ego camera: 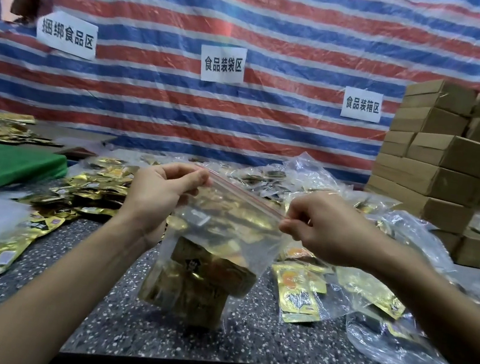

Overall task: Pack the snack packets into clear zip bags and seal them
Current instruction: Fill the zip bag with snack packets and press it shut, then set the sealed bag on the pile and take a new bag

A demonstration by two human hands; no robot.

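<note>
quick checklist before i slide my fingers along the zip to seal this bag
1. Left hand pinches the left end of the zip strip: ok.
2. Right hand pinches the strip's right end: ok.
3. Snack packets are inside the zip bag: ok.
4. No packet edge caught in the strip: cannot tell.
5. Strip tracks lined up along the whole length: cannot tell.

Gold snack packets (204, 283) fill a clear zip bag (223, 242) with red strip, on grey speckled table (125, 305), before red-blue-white striped tarp (258, 21).
</note>
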